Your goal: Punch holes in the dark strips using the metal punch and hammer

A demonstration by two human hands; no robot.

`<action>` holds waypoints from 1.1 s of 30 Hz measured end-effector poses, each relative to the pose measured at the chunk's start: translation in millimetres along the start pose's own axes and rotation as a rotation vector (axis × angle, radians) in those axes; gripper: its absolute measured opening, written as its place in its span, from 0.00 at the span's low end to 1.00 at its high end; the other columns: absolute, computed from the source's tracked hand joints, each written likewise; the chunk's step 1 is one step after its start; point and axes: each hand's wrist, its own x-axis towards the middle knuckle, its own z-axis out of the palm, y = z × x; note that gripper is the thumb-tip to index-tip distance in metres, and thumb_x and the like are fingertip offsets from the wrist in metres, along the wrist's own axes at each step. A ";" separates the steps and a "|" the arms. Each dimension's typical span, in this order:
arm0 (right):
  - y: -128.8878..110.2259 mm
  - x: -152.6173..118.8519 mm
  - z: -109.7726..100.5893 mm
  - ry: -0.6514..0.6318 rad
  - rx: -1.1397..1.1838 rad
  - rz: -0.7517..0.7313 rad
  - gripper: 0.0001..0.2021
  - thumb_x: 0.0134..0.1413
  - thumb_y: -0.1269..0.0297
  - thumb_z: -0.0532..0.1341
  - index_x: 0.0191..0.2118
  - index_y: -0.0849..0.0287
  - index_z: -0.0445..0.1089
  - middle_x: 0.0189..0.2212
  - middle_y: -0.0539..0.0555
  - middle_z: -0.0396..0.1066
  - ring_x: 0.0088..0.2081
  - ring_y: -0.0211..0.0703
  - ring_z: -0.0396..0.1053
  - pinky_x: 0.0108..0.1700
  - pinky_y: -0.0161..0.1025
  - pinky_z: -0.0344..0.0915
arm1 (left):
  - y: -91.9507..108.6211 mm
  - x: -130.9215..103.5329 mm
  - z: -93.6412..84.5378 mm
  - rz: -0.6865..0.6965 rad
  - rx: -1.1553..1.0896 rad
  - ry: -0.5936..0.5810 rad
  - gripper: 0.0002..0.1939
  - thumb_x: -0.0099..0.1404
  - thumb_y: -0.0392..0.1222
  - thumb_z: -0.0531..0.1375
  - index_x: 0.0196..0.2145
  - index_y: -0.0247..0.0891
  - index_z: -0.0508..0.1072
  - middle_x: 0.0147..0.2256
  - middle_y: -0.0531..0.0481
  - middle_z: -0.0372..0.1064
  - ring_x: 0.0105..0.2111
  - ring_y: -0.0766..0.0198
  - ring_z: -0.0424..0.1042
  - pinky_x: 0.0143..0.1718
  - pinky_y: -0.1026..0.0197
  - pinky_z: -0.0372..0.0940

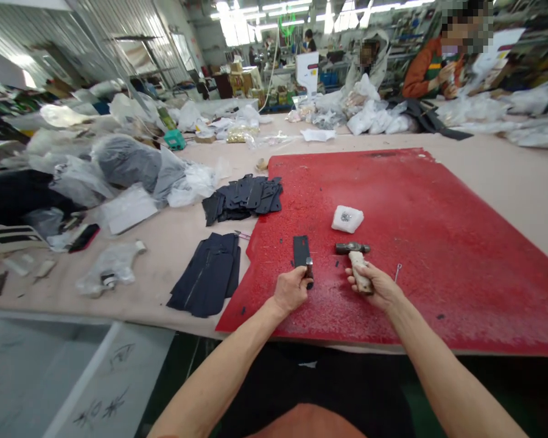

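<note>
My left hand is closed on a short metal punch, which stands upright at the lower edge of a small dark piece on the red mat. My right hand grips the pale, wrapped handle of a hammer; its metal head points away from me, to the right of the punch and apart from it. Beyond the hammer sits a white block with small metal bits on top. A thin metal pin lies right of my right hand.
Dark cut pieces are heaped at the mat's left edge, with larger dark panels nearer me. Plastic bags crowd the table's left side. More bags and a person in orange are across the table.
</note>
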 end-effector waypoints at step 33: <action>-101.5 -134.6 47.8 -0.063 -1.300 -1.061 0.26 0.62 0.66 0.50 0.65 0.50 0.57 0.31 0.53 0.74 0.27 0.42 0.73 0.31 0.38 0.71 | 3.7 2.9 -3.8 -0.078 0.060 -0.066 0.04 0.63 0.34 0.57 0.30 0.39 0.70 0.28 0.50 0.73 0.29 0.63 0.74 0.31 0.65 0.63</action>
